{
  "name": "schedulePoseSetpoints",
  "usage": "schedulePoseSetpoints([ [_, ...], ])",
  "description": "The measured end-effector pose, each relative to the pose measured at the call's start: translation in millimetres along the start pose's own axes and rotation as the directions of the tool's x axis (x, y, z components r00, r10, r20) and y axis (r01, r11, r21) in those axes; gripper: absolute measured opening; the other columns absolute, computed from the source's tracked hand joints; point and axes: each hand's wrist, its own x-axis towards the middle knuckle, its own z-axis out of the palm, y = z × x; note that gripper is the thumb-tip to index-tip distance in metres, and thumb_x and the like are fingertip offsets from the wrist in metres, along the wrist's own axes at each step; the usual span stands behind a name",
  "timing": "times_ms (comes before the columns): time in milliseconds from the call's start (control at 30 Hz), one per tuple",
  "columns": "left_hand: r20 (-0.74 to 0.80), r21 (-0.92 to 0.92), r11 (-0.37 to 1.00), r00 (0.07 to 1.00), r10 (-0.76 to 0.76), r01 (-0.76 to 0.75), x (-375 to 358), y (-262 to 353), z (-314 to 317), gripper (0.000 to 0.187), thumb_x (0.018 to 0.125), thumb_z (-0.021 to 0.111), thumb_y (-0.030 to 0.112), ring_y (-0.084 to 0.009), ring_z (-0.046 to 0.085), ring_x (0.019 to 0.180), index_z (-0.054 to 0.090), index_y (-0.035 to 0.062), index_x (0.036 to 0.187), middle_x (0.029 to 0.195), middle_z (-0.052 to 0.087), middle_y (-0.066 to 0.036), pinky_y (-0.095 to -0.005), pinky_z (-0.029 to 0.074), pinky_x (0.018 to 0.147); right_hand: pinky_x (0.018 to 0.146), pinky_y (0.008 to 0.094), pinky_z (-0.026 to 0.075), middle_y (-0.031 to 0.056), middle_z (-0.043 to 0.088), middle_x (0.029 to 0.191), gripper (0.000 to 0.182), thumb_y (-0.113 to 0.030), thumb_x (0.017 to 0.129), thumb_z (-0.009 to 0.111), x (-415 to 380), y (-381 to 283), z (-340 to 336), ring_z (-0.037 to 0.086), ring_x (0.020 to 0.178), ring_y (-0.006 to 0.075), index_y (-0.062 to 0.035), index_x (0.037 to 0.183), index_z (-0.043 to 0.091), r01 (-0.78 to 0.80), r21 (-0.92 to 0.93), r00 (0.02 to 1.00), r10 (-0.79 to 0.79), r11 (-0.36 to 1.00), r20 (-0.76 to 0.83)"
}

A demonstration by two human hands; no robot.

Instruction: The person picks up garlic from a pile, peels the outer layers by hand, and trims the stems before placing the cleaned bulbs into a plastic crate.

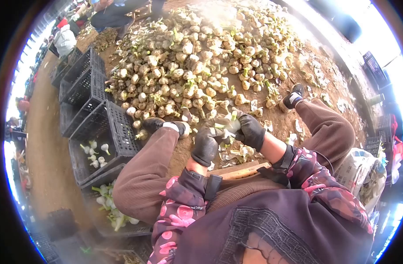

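My left hand (206, 143), in a dark glove, is closed round the lower left side of a pale garlic bulb (230, 125) with a green stem. My right hand (250, 131), gloved too, grips the same bulb from the right. Both hands meet in front of me, between my spread legs. Just beyond them lies a large heap of garlic bulbs (184, 66) with dry, dirty skins. Beneath the hands, peeled skins and stem scraps (242, 154) are scattered on the ground. The fingertips are partly hidden by the bulb.
Black crates (116, 127) stand in a row at my left; one holds several white bulbs (94, 154), a nearer one holds bulbs with green stems (107, 202). A white sack (355, 169) sits at my right. Another person (118, 15) is beyond the heap.
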Motion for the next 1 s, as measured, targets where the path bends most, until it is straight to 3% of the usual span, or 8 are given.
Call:
schedulePoseSetpoints([
  [67, 0.013, 0.296, 0.949, 0.994, 0.113, -0.112, 1, 2, -5, 0.025, 0.076, 0.04, -0.002, -0.0179, 0.06, 0.073, 0.06, -0.0028, 0.093, 0.084, 0.062, -0.011, -0.0306, 0.051, 0.063, 0.074, 0.0239, 0.051, 0.0033, 0.062, 0.096, 0.024, -0.021, 0.094, 0.05, 0, -7, -4, 0.059, 0.085, 0.0081, -0.0053, 0.112, 0.053, -0.212, 0.371, 0.975, 0.221, 0.904, 0.018],
  [133, 0.111, 0.826, 0.471, 0.909, 0.402, -0.309, 6, 0, -26, 0.02, 0.078, 0.045, 0.008, -0.0239, 0.06, 0.072, 0.063, 0.0007, 0.08, 0.074, 0.062, -0.009, -0.0335, 0.05, 0.068, 0.077, 0.0237, 0.052, 0.0017, 0.063, 0.098, 0.025, -0.02, 0.094, 0.051, -10, -24, 1, 0.061, 0.087, 0.0085, -0.0078, 0.116, 0.053, -0.12, 0.404, 0.992, 0.128, 0.907, 0.009],
  [367, 0.205, 0.893, -0.442, 0.948, 0.244, -0.08, 6, -24, -33, 0.059, 0.071, 0.063, 0.03, -0.0325, 0.057, 0.104, 0.05, 0.0165, 0.127, 0.112, 0.056, -0.021, -0.0369, 0.045, 0.092, 0.079, 0.0366, 0.054, 0.0092, 0.059, 0.113, 0.035, -0.026, 0.097, 0.045, -3, -29, -10, 0.061, 0.095, 0.0233, -0.0063, 0.126, 0.046, -0.161, 0.684, 0.978, 0.21, 0.711, 0.013],
  [433, -0.32, 0.895, 0.347, 0.946, 0.056, 0.282, 0, 7, -9, 0.051, 0.083, 0.058, 0.024, -0.029, 0.06, 0.098, 0.045, 0.0154, 0.131, 0.108, 0.058, -0.018, -0.0382, 0.051, 0.079, 0.083, 0.0427, 0.052, 0.0117, 0.056, 0.117, 0.034, -0.022, 0.097, 0.043, -2, -20, -12, 0.059, 0.102, 0.0262, -0.0054, 0.127, 0.044, -0.095, 0.741, 0.985, 0.171, 0.664, -0.026],
  [533, -0.053, 0.277, 0.961, 0.999, -0.003, 0.018, -1, 0, -9, 0.049, 0.089, 0.055, 0.019, -0.0207, 0.065, 0.077, 0.038, 0.0117, 0.135, 0.103, 0.061, -0.013, -0.0344, 0.056, 0.07, 0.094, 0.0407, 0.046, 0.0117, 0.056, 0.116, 0.029, -0.015, 0.097, 0.042, -1, -12, -6, 0.056, 0.107, 0.0254, -0.0052, 0.124, 0.046, 0.015, 0.706, 0.999, 0.027, 0.708, -0.048],
  [733, 0.068, 0.037, 0.999, 0.997, 0.026, -0.029, -9, -5, 20, 0.049, 0.087, 0.054, 0.007, -0.0155, 0.062, 0.085, 0.037, 0.0104, 0.133, 0.101, 0.059, -0.006, -0.0294, 0.055, 0.072, 0.085, 0.0287, 0.049, 0.0049, 0.06, 0.105, 0.023, -0.014, 0.096, 0.047, 4, -4, -2, 0.059, 0.095, 0.0147, -0.0047, 0.116, 0.053, -0.115, 0.502, 0.992, 0.124, 0.857, 0.015],
  [933, -0.162, 0.559, 0.82, 0.954, 0.253, -0.122, 2, -24, 8, 0.05, 0.082, 0.059, 0.002, -0.0105, 0.06, 0.085, 0.039, 0.0034, 0.128, 0.097, 0.061, -0.005, -0.0255, 0.052, 0.07, 0.075, 0.0238, 0.048, 0.0045, 0.063, 0.095, 0.032, -0.017, 0.087, 0.06, 5, -11, 0, 0.058, 0.086, 0.0086, 0.0013, 0.113, 0.055, -0.022, -0.024, 0.995, 0.02, 0.999, -0.095],
  [1000, -0.108, 0.878, 0.465, 0.9, 0.422, -0.112, -2, -20, 10, 0.058, 0.079, 0.063, 0.007, -0.0179, 0.063, 0.085, 0.035, 0.0032, 0.131, 0.098, 0.063, -0.011, -0.0316, 0.052, 0.071, 0.072, 0.0249, 0.048, 0.0055, 0.064, 0.09, 0.034, -0.018, 0.085, 0.063, 1, -18, 1, 0.059, 0.082, 0.0093, 0.0022, 0.112, 0.055, -0.047, -0.226, 0.996, 0.027, 0.973, -0.089],
])
